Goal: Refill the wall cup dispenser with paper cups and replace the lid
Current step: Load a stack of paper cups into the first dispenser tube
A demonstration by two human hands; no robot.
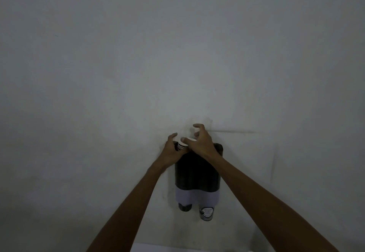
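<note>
**Cups half in, lid nowhere in shot**

Forearms first, since they're closest to the lens: ours both reach up the wall (pixel 118 63) to the top of the dispenser (pixel 197 172), a dark twin-tube thing with a pale band low down. Our left hand (pixel 171 151) has its grip wrapped round the paper cups (pixel 182 144) poking out of the left tube. Our right hand (pixel 201 143) hangs over the rims, fingers spread and clawed, thumb touching the top cup, not really closed on anything.

What worries us: push down crooked and the stack jams or a rim crushes. One cup (pixel 206 213) already pokes out below the right tube, so too much force could pop cups out the bottom.
</note>
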